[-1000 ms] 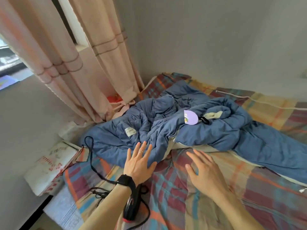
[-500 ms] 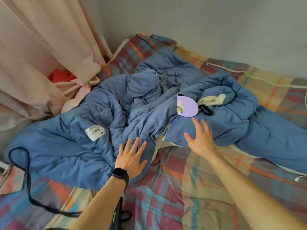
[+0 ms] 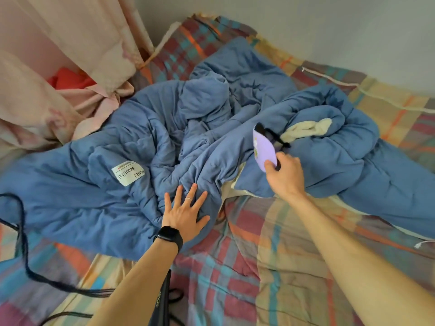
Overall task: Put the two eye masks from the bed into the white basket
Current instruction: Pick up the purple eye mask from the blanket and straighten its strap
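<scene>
The right hand (image 3: 286, 177) has its thumb and fingers pinched on the near edge of a lilac mask (image 3: 264, 149), a smooth, rounded oval of soft fabric with a small printed picture on its left side. The mask stands tilted on edge, its far end up against the quilt (image 3: 146, 142), and a thin black strap (image 3: 273, 137) loops off its far side. Only this one mask is in sight; it sits right of centre on the bed, on top of the quilt's rolled fold.

The left hand (image 3: 186, 215) lies flat and open, fingers spread, pressed into the quilt's near edge. It wears a slim ring and a black watch (image 3: 170, 236) at the wrist.

The quilt is blue, puffy and deeply creased, bunched in heaps across the middle of the bed, with a cream fleecy lining (image 3: 308, 130) showing inside the roll on the right. A white sewn label (image 3: 128, 172) with printed letters lies on its left part.

Under it the sheet (image 3: 259, 267) is a woven plaid of red, teal, orange and tan. A dark cord (image 3: 23, 255) snakes over the near left corner. Pale pink curtains (image 3: 70, 43) hang in soft folds far left, with something red (image 3: 68, 78) tucked behind them. A plain grey wall (image 3: 329, 27) backs the bed.
</scene>
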Demonstrator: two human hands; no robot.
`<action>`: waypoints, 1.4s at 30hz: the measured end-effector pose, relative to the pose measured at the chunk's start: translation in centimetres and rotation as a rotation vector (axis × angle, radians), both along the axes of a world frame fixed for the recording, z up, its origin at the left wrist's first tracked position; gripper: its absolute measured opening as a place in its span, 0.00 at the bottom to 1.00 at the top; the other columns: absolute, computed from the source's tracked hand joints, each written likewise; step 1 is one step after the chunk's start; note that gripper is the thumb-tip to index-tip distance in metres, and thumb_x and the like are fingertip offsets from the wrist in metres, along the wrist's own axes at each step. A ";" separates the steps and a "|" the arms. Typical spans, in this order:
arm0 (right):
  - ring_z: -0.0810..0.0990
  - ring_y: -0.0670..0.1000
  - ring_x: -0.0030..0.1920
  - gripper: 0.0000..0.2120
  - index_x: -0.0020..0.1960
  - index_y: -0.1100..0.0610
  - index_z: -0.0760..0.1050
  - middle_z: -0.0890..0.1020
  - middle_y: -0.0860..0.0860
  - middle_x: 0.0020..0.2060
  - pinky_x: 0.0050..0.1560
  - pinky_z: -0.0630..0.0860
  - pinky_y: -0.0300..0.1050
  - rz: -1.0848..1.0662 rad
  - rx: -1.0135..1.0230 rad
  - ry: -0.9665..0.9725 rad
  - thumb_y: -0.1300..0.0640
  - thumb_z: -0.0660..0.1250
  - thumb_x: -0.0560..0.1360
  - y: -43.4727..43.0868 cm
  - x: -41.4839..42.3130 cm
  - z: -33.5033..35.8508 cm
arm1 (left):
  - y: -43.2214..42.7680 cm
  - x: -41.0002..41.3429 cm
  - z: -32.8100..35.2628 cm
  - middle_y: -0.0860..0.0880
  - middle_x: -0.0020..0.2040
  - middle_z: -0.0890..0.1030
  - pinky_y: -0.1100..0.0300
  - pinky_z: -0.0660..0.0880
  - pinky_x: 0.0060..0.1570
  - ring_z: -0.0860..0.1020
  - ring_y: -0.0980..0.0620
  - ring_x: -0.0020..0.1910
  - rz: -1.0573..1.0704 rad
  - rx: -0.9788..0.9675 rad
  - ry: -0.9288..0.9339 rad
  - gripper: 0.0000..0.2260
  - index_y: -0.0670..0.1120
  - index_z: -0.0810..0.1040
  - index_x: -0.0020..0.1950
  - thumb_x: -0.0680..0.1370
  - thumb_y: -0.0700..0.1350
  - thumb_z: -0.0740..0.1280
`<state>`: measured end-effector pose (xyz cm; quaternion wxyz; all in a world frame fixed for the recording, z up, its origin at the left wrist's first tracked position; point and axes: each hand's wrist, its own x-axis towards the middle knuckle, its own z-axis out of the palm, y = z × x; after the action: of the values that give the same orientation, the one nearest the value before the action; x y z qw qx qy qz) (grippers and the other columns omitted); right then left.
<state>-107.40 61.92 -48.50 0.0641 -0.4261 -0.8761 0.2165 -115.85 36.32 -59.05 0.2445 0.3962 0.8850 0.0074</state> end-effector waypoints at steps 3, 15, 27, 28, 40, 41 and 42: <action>0.76 0.59 0.45 0.10 0.43 0.62 0.75 0.79 0.57 0.43 0.42 0.69 0.49 -0.120 -0.264 0.182 0.56 0.67 0.76 -4.1 4.3 1.7 | 0.7 1.7 4.0 0.49 0.82 0.48 0.37 0.47 0.76 0.47 0.42 0.80 0.194 0.210 -0.177 0.35 0.57 0.48 0.80 0.77 0.67 0.56; 0.72 0.42 0.27 0.13 0.35 0.48 0.80 0.78 0.42 0.26 0.31 0.67 0.33 -0.134 -0.755 0.306 0.59 0.70 0.76 -18.8 26.3 8.6 | -4.0 19.0 16.5 0.55 0.43 0.86 0.65 0.77 0.45 0.83 0.58 0.43 0.564 0.610 -0.860 0.11 0.61 0.82 0.48 0.68 0.56 0.75; 0.78 0.57 0.41 0.17 0.30 0.54 0.79 0.78 0.57 0.33 0.51 0.70 0.52 0.037 -1.096 0.476 0.61 0.67 0.78 -22.4 49.9 16.0 | -16.3 38.8 27.4 0.51 0.34 0.83 0.59 0.73 0.38 0.78 0.53 0.35 1.065 1.038 -0.593 0.16 0.43 0.81 0.54 0.68 0.36 0.76; 0.79 0.57 0.42 0.17 0.30 0.55 0.81 0.79 0.58 0.35 0.51 0.72 0.50 -0.022 -1.188 0.580 0.63 0.66 0.77 -22.6 51.8 16.5 | -17.2 40.7 28.0 0.50 0.34 0.81 0.60 0.72 0.36 0.76 0.53 0.34 1.049 1.029 -0.568 0.15 0.43 0.81 0.54 0.70 0.34 0.75; 0.87 0.46 0.38 0.19 0.54 0.62 0.81 0.87 0.55 0.53 0.29 0.80 0.36 -0.328 -2.065 1.002 0.72 0.59 0.68 -28.9 60.5 22.9 | -25.1 54.6 35.7 0.53 0.41 0.85 0.62 0.76 0.43 0.81 0.56 0.40 1.025 1.110 -0.469 0.14 0.50 0.83 0.52 0.71 0.35 0.75; 0.86 0.45 0.41 0.19 0.59 0.62 0.80 0.86 0.56 0.57 0.27 0.79 0.34 -0.295 -2.104 0.995 0.70 0.61 0.71 -29.7 60.4 23.3 | -25.6 55.0 36.3 0.54 0.41 0.85 0.64 0.76 0.40 0.81 0.57 0.39 0.988 1.099 -0.462 0.14 0.51 0.83 0.51 0.70 0.35 0.76; 0.85 0.45 0.43 0.19 0.62 0.61 0.79 0.84 0.57 0.59 0.27 0.79 0.33 -0.281 -2.131 0.976 0.67 0.64 0.72 -30.6 60.2 23.8 | -26.0 55.3 36.9 0.54 0.41 0.85 0.66 0.76 0.38 0.81 0.58 0.38 0.945 1.080 -0.447 0.15 0.52 0.83 0.51 0.70 0.36 0.76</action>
<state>-47.15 31.32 -24.74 0.0275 -0.2294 -0.0813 0.9695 -60.55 10.36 -22.15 0.1607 0.0280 0.7636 0.6248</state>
